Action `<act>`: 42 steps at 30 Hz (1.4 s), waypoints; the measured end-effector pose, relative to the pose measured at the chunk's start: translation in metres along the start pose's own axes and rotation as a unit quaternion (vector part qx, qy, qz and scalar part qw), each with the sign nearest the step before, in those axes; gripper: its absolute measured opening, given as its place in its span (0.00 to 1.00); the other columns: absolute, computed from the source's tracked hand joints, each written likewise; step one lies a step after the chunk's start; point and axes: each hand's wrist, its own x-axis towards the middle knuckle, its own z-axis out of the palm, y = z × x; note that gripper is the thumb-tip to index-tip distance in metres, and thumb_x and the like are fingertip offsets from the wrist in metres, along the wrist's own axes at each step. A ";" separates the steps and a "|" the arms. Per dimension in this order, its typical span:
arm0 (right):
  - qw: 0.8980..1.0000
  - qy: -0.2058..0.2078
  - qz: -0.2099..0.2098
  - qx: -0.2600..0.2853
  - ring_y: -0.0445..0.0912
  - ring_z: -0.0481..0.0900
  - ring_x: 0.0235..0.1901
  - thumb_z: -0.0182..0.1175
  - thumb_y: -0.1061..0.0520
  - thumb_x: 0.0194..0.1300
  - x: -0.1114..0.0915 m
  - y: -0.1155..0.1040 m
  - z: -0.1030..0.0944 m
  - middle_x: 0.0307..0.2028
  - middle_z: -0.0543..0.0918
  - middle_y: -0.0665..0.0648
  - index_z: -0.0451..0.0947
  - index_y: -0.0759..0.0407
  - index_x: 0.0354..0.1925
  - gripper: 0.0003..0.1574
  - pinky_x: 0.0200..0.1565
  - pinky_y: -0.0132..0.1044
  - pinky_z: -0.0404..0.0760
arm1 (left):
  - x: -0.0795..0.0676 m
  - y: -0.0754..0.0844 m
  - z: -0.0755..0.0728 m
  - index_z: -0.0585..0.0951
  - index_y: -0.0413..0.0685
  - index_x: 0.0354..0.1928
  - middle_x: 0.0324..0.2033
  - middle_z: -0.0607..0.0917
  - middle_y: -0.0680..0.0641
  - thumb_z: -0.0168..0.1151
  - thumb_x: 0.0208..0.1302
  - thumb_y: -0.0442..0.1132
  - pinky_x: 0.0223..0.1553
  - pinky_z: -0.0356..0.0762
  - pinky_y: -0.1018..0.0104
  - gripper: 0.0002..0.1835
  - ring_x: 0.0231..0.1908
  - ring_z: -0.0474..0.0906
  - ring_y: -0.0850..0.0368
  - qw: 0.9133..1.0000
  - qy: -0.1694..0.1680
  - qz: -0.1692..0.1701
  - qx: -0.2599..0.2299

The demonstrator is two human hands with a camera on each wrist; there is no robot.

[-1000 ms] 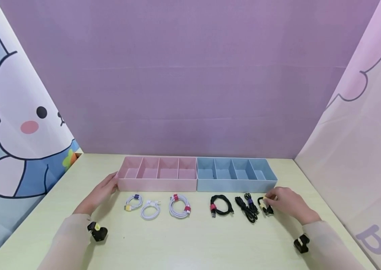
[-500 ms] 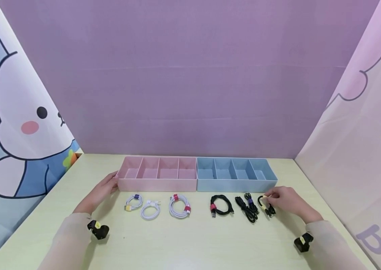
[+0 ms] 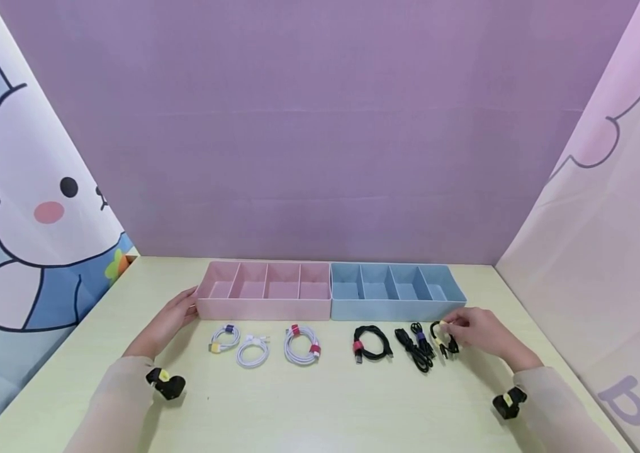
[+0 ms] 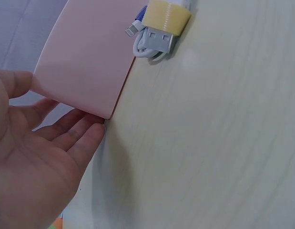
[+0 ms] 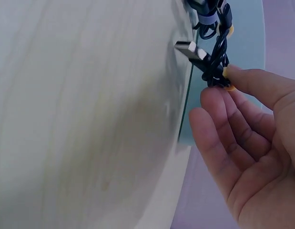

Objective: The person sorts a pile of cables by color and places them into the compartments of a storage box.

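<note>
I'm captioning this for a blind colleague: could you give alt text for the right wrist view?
A right hand pinches a bundled, yellow-banded black cable, its metal plug sticking out, in front of a blue box on a pale table.

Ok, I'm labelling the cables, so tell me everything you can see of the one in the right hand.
The cable is thin and black, folded into a small bundle, with yellow wrapping around part of it. Its covering looks like plastic or rubber, and a flat metal plug points out. The thumb and fingertips of the right hand pinch it, plugs hanging down, at the near side of the blue box, by its right end. I can't tell whether it touches the table.
</note>
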 end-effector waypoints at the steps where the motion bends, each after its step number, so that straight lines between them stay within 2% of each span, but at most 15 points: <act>1: 1.000 0.002 0.000 0.001 0.41 0.75 0.21 0.64 0.53 0.70 0.001 -0.001 0.000 0.24 0.81 0.49 0.85 0.61 0.44 0.13 0.24 0.33 0.76 | 0.000 0.000 0.000 0.40 0.37 0.79 0.76 0.49 0.31 0.33 0.80 0.62 0.73 0.56 0.44 0.42 0.73 0.52 0.34 1.000 -0.001 0.001 -0.002; 10: 1.000 0.001 0.002 0.013 0.44 0.78 0.23 0.63 0.52 0.71 0.003 -0.005 -0.002 0.28 0.82 0.50 0.85 0.60 0.43 0.12 0.25 0.33 0.79 | 0.000 0.000 0.000 0.39 0.37 0.79 0.76 0.48 0.31 0.32 0.81 0.59 0.73 0.55 0.45 0.40 0.74 0.51 0.34 1.000 -0.007 0.013 -0.016; 14: 1.000 0.008 -0.003 0.011 0.47 0.81 0.27 0.63 0.52 0.71 0.004 -0.007 -0.004 0.31 0.84 0.52 0.84 0.61 0.45 0.13 0.27 0.34 0.81 | 0.000 0.000 0.001 0.39 0.37 0.79 0.76 0.48 0.31 0.32 0.81 0.60 0.73 0.54 0.45 0.41 0.74 0.51 0.34 1.000 -0.004 0.008 -0.012; 17: 1.000 0.013 -0.008 0.002 0.46 0.81 0.29 0.63 0.51 0.71 0.004 -0.009 -0.005 0.32 0.85 0.52 0.85 0.60 0.46 0.14 0.29 0.35 0.82 | 0.000 0.000 0.001 0.39 0.37 0.79 0.76 0.48 0.30 0.32 0.80 0.62 0.73 0.54 0.45 0.42 0.73 0.51 0.34 1.000 -0.003 0.006 -0.008; 26: 1.000 0.019 -0.017 0.005 0.44 0.80 0.28 0.63 0.48 0.71 0.008 -0.015 -0.007 0.30 0.85 0.52 0.84 0.61 0.47 0.17 0.29 0.35 0.81 | -0.001 -0.002 0.001 0.38 0.35 0.78 0.76 0.48 0.29 0.32 0.81 0.59 0.73 0.53 0.44 0.41 0.74 0.49 0.33 1.000 -0.013 0.025 -0.011; 42: 0.999 0.012 -0.017 0.024 0.53 0.83 0.31 0.62 0.49 0.72 0.015 -0.027 -0.010 0.32 0.86 0.56 0.83 0.64 0.51 0.21 0.33 0.37 0.83 | 0.000 -0.002 0.001 0.38 0.33 0.78 0.75 0.46 0.28 0.30 0.82 0.56 0.73 0.54 0.44 0.39 0.74 0.48 0.32 0.999 -0.014 0.028 -0.007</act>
